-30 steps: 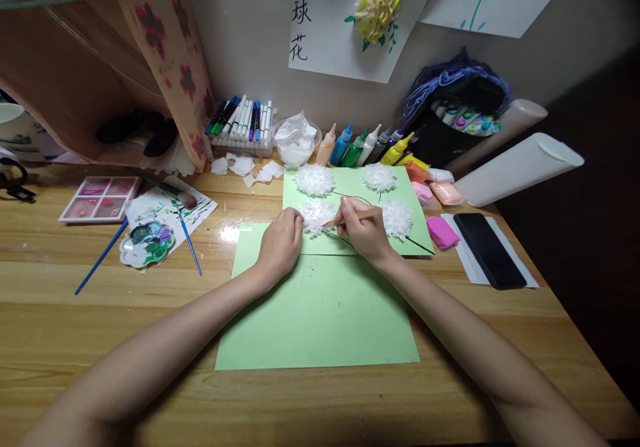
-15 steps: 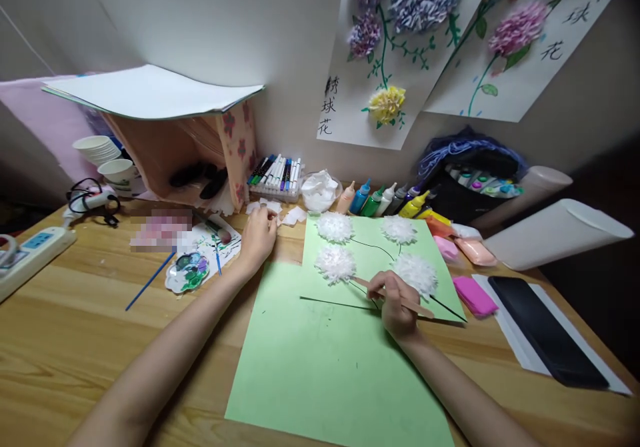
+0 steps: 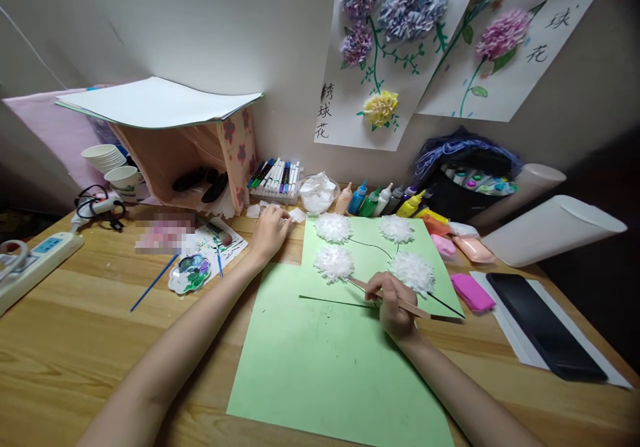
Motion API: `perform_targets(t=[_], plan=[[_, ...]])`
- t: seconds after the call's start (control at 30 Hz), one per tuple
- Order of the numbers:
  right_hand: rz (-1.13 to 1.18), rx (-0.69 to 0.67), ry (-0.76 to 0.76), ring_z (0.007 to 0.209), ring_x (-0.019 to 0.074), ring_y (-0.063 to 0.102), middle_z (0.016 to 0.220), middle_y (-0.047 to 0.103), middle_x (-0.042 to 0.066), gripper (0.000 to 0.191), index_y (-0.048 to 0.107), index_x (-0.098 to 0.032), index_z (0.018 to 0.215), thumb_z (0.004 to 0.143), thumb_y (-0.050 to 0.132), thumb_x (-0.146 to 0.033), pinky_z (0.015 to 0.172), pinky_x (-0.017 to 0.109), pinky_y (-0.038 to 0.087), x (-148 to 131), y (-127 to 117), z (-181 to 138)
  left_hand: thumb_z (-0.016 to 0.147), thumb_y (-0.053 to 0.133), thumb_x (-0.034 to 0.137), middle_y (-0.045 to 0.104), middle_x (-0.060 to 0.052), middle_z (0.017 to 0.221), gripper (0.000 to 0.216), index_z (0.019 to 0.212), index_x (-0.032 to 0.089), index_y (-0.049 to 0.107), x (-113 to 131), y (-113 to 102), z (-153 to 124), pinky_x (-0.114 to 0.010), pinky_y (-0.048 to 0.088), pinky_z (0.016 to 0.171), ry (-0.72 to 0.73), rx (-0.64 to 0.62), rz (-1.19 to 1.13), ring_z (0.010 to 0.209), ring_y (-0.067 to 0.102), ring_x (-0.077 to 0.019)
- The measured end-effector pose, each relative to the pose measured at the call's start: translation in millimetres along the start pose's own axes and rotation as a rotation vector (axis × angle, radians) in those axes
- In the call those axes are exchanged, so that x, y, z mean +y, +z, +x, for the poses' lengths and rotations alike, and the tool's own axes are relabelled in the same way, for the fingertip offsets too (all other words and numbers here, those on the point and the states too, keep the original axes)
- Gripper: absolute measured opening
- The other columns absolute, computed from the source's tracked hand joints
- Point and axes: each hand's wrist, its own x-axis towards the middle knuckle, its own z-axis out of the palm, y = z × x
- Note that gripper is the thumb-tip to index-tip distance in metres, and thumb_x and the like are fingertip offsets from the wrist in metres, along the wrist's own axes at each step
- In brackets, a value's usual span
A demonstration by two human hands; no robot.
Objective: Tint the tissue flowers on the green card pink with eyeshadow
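My right hand (image 3: 397, 304) is closed round a flat wooden stick (image 3: 415, 310). The stick's tip rests by the lower edge of a white frilly paper flower (image 3: 334, 264) on a light green sheet (image 3: 445, 250). Several such flowers sit on this sheet, joined with thin dark drawn lines. Beside my right hand is another white flower (image 3: 413, 272). My left hand (image 3: 270, 232) lies palm down on the table with bent fingers spread over small white paper scraps (image 3: 297, 215); its fingertips partly hide them. A second green sheet (image 3: 320, 367) lies nearer me.
A bowl of white paper pieces (image 3: 319, 192), marker pens (image 3: 275, 177) and paint bottles (image 3: 371, 202) line the wall. At left are a paint palette (image 3: 189, 274), a brush (image 3: 154, 283) and a power strip (image 3: 43, 267). A black phone (image 3: 545, 327) lies at right.
My left hand has shifted slightly right over the paper scraps. My right hand holds the stick in nearly the same place; the view has shifted a little.
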Motion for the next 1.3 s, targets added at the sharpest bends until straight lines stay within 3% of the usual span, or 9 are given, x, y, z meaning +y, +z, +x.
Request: perform_targets(t=[0.13, 0.27, 0.33, 0.43, 0.57, 0.67, 0.8, 1.1, 1.3], plan=[[-0.017, 0.006, -0.014, 0.043, 0.013, 0.048, 0.049, 0.053, 0.0, 0.042, 0.053, -0.021, 0.058, 0.094, 0.034, -0.03, 0.043, 0.027, 0.038, -0.5, 0.6, 0.7, 0.085, 0.053, 0.028, 0.063, -0.003, 0.083, 0.013, 0.081, 0.018, 0.06, 34.1, -15.0, -23.8, -0.028, 0.043, 0.07, -0.118, -0.009, -0.36, 0.075, 0.055, -0.0152], [-0.031, 0.017, 0.015, 0.044, 0.0129, 0.047, 0.049, 0.053, 0.0, 0.043, 0.053, -0.021, 0.058, 0.094, 0.033, -0.033, 0.044, 0.028, 0.038, 2.5, -0.9, -0.2, 0.084, 0.057, 0.031, 0.066, 0.0, 0.076, 0.015, 0.078, 0.019, 0.064, 79.6, -18.0, -62.7, -0.025, 0.042, 0.061, -0.1, -0.409, -0.618, 0.065, 0.054, -0.0129], [-0.032, 0.035, 0.037, 0.044, 0.013, 0.047, 0.05, 0.053, 0.0, 0.043, 0.053, -0.021, 0.058, 0.094, 0.033, -0.033, 0.045, 0.028, 0.038, 3.6, -3.2, -0.6, 0.084, 0.057, 0.028, 0.065, 0.0, 0.076, 0.012, 0.078, 0.02, 0.064, 93.5, -11.3, -78.2, -0.025, 0.042, 0.062, -0.044, -0.506, -0.629, 0.067, 0.054, -0.0132], [-0.031, 0.024, -0.001, 0.045, 0.013, 0.047, 0.051, 0.053, 0.0, 0.042, 0.053, -0.021, 0.059, 0.094, 0.033, -0.031, 0.045, 0.028, 0.038, 3.4, -7.1, -0.3, 0.086, 0.054, 0.023, 0.062, -0.002, 0.078, 0.01, 0.08, 0.02, 0.061, 98.4, 3.5, -89.6, -0.028, 0.043, 0.068, 0.054, -0.451, -0.48, 0.075, 0.054, -0.016], [-0.107, -0.165, -0.192, 0.047, 0.0135, 0.049, 0.05, 0.052, 0.0, 0.039, 0.05, -0.022, 0.059, 0.093, 0.032, -0.025, 0.048, 0.028, 0.038, 2.9, -8.7, 2.6, 0.089, 0.05, 0.02, 0.059, -0.004, 0.084, 0.01, 0.084, 0.019, 0.058, 91.5, 16.1, -90.7, -0.031, 0.042, 0.072, 0.168, -0.336, -0.282, 0.083, 0.052, -0.0186], [-0.164, -0.3, -0.311, 0.045, 0.0133, 0.047, 0.05, 0.051, -0.001, 0.034, 0.048, -0.022, 0.062, 0.091, 0.032, -0.02, 0.046, 0.027, 0.037, 4.0, -5.8, 5.4, 0.089, 0.05, 0.02, 0.058, -0.003, 0.083, 0.009, 0.085, 0.02, 0.057, 88.5, 18.4, -89.4, -0.03, 0.042, 0.071, 0.18, -0.309, -0.229, 0.082, 0.051, -0.0185], [-0.232, -0.353, -0.311, 0.047, 0.0137, 0.047, 0.052, 0.05, 0.0, 0.03, 0.048, -0.022, 0.065, 0.092, 0.034, -0.018, 0.049, 0.027, 0.037, 4.9, -1.5, 7.6, 0.09, 0.049, 0.023, 0.058, -0.003, 0.083, 0.009, 0.086, 0.019, 0.056, 88.3, 19.5, -87.6, -0.03, 0.041, 0.071, 0.177, -0.284, -0.223, 0.082, 0.051, -0.0182], [-0.271, -0.367, -0.239, 0.052, 0.015, 0.053, 0.056, 0.056, 0.002, 0.03, 0.051, -0.022, 0.067, 0.093, 0.036, -0.023, 0.053, 0.027, 0.041, 5.3, 1.3, 8.3, 0.096, 0.033, 0.028, 0.056, -0.003, 0.082, 0.021, 0.081, 0.021, 0.046, 86.8, 18.0, -82.6, -0.03, 0.04, 0.071, -0.134, -0.258, -0.332, 0.078, 0.052, -0.0174], [-0.309, -0.342, -0.19, 0.052, 0.0146, 0.054, 0.054, 0.056, 0.001, 0.034, 0.052, -0.022, 0.066, 0.095, 0.033, -0.026, 0.053, 0.028, 0.043, 4.1, 3.8, 8.2, 0.096, 0.03, 0.026, 0.056, -0.003, 0.08, 0.022, 0.08, 0.021, 0.045, 86.2, 19.0, -82.0, -0.031, 0.039, 0.071, -0.171, -0.256, -0.342, 0.077, 0.052, -0.0177]])
